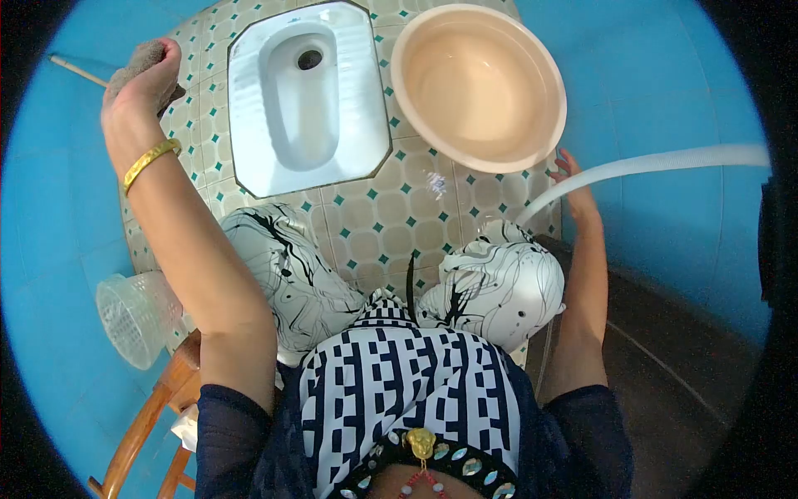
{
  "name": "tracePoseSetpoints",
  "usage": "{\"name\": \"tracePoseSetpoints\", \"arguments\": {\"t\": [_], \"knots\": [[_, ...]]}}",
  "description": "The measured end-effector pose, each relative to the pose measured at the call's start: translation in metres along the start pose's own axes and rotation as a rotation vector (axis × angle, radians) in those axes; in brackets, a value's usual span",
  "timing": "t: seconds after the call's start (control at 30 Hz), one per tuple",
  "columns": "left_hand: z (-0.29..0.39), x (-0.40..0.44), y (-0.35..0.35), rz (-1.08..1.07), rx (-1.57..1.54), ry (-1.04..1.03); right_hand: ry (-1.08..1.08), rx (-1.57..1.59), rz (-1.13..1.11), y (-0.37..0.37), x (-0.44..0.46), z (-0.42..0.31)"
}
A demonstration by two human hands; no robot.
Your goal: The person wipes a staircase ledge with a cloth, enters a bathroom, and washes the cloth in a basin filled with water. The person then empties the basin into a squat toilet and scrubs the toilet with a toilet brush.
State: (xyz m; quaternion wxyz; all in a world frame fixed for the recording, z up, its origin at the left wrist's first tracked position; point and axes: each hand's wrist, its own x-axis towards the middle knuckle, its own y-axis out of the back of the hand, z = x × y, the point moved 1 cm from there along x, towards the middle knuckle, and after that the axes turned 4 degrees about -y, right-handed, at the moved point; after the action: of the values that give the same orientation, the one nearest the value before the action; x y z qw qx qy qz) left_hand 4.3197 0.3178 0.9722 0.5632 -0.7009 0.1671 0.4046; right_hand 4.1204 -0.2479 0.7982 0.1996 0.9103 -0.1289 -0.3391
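Observation:
My left hand point(143, 90) is raised at the far left, its fingers closed round a bunched grey-brown rag point(140, 60). A gold bangle point(150, 164) is on that wrist. My right hand point(575, 185) is low at the right, its fingers apart beside the rim of a peach plastic basin point(405, 104). Whether they touch the rim, I cannot tell. The basin seems to hold some clear water. A white ribbed hose point(657, 163) passes in front of the right wrist. Between the hands lies a white squat toilet point(246, 108), set in the floor.
Patterned floor tiles point(366, 212) carry a small whitish patch point(436, 185) below the basin. Blue tiled walls point(657, 91) flank both sides. A translucent plastic basket point(137, 320) and a wooden chair point(150, 416) stand at the lower left. A thin stick point(76, 70) shows behind the left hand.

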Motion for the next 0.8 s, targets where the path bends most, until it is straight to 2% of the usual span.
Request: {"name": "tracePoseSetpoints", "arguments": {"t": [0.03,0.07,0.13,0.27,0.3,0.33,0.37,0.43,0.57,0.63,0.7,0.73,0.8], "knots": [[-0.001,0.002,0.002,-0.01,0.0,0.011,0.044,-0.04,-0.106,0.011,-0.014,-0.008],[0.0,0.003,0.002,-0.014,0.003,0.029,0.05,-0.042,-0.107,0.019,-0.027,-0.015],[-0.002,0.01,0.003,-0.031,0.012,0.069,0.081,0.0,-0.504,0.025,-0.05,-0.031],[0.005,0.033,0.0,-0.069,0.008,0.228,0.175,0.052,-0.532,0.013,-0.062,-0.071],[0.004,0.036,0.003,-0.072,0.018,0.265,0.131,0.067,-0.368,0.014,-0.045,-0.075],[-0.008,0.023,0.007,-0.076,0.035,0.207,0.084,0.085,-0.203,0.013,-0.032,-0.082],[-0.02,0.008,0.01,-0.08,0.052,0.149,0.09,0.083,-0.201,0.009,-0.022,-0.089],[-0.029,-0.008,0.012,-0.089,0.082,0.029,0.147,0.036,0.067,-0.002,-0.007,-0.112],[-0.009,0.013,0.011,-0.174,0.053,0.166,0.183,-0.014,0.18,-0.003,0.038,-0.125],[-0.009,0.004,0.013,-0.093,0.079,0.105,0.166,-0.302,0.119,0.003,0.037,-0.14],[-0.011,-0.007,0.017,-0.136,0.104,0.044,0.223,-0.318,0.11,0.026,0.01,-0.155],[-0.011,-0.009,0.017,-0.162,0.139,-0.024,0.256,-0.322,0.178,0.042,-0.009,-0.165],[-0.01,-0.009,0.015,-0.176,0.121,-0.011,0.355,-0.311,0.341,0.08,-0.053,-0.189]]}}
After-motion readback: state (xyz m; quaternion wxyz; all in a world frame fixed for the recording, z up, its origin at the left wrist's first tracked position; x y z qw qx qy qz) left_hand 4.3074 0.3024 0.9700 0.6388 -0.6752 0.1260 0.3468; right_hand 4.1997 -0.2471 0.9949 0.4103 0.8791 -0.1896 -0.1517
